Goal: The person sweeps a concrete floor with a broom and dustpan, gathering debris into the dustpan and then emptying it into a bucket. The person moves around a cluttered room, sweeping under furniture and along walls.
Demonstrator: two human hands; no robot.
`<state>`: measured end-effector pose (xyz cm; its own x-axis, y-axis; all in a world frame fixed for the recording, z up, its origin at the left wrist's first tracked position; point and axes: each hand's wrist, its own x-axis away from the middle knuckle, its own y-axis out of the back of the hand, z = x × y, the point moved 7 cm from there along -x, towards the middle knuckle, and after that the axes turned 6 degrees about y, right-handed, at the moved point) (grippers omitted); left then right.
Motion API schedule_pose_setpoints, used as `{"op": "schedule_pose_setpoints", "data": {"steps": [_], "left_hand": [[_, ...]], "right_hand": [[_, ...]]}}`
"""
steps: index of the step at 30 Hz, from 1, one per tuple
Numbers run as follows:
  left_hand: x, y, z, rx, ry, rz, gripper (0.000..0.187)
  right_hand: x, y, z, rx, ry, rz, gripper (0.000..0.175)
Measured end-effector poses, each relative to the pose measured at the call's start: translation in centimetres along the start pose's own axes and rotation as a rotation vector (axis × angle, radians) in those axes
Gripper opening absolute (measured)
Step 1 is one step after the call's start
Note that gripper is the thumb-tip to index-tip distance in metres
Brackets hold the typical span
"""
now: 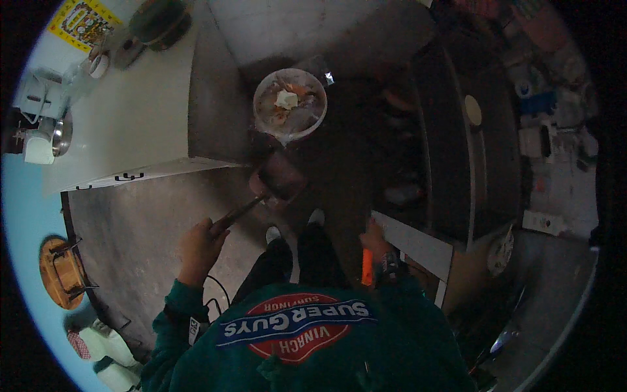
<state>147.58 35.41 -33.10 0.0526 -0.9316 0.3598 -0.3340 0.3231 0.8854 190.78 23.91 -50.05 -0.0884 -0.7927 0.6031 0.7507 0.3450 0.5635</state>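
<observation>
My left hand [202,247] is closed around a dark handle [238,214]. The handle runs up to a dull pink scoop-like thing, probably a dustpan [277,179], held low over the floor; dim light blurs its shape. Beyond it stands a round pale waste bin [290,136], with refuse and a crumpled white piece [287,99] inside. My right hand [376,240] is beside the corner of a white panel [416,242], its fingers curled. A bright orange strip, perhaps a handle [367,267], shows below its fingers. Whether the hand grips the strip or the panel is unclear.
At left stands a pale-topped cabinet [142,112] bearing a dark pot [159,22] and a metal bowl [62,134]. A dark shelf unit [448,161] stands at right. My shoes [317,216] are just behind the scoop. A wooden stool [62,273] is at far left.
</observation>
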Motion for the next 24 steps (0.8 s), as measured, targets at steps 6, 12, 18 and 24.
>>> {"op": "schedule_pose_setpoints", "data": {"steps": [6, 12, 18, 24], "left_hand": [[1.0, 0.2, 0.1, 0.163, -0.068, -0.06, 0.032], [1.3, -0.3, 1.9, 0.025, -0.086, -0.058, 0.03], [5.1, -1.3, 6.6, 0.073, -0.118, -0.07, 0.028], [10.0, -2.5, 11.8, 0.183, -0.003, -0.106, 0.033]], "right_hand": [[8.4, -4.6, 1.9, 0.286, 0.182, 0.082, 0.054], [17.1, -7.5, -0.8, -0.106, 0.002, 0.15, 0.054], [13.0, -5.7, -2.5, -0.047, -0.074, 0.004, 0.062], [4.6, -6.5, 1.3, -0.2, -0.12, -0.114, 0.05]]}}
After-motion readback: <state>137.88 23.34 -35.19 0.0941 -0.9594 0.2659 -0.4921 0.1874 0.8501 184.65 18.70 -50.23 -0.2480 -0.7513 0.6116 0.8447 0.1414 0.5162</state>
